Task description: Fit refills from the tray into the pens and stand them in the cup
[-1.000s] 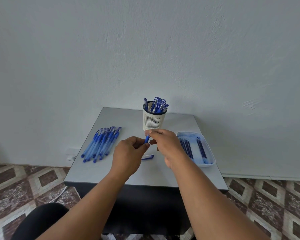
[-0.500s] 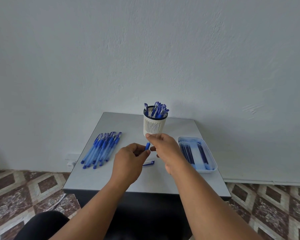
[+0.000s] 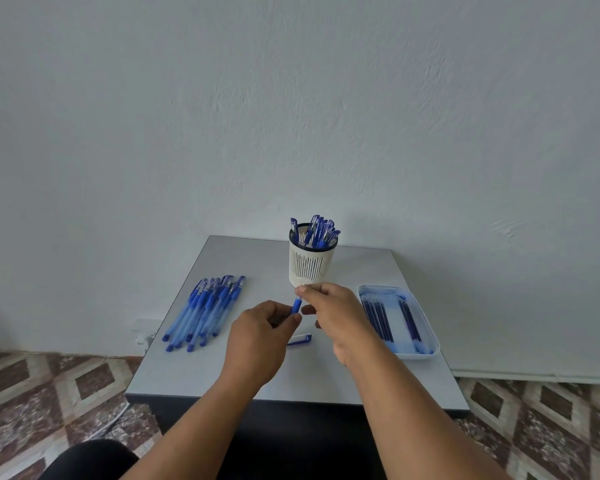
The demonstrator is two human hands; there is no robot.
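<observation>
Between the hands, a blue pen point(image 3: 296, 304): left hand point(image 3: 257, 341) grips its barrel, right hand point(image 3: 333, 315) pinches its tip; cup point(image 3: 310, 263) just beyond, tray point(image 3: 430, 337) right of the right hand

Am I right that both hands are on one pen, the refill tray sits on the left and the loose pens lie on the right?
Not quite: the head view shows the tray on the right and the loose pens on the left. Both the left hand and right hand do hold one pen.
</observation>
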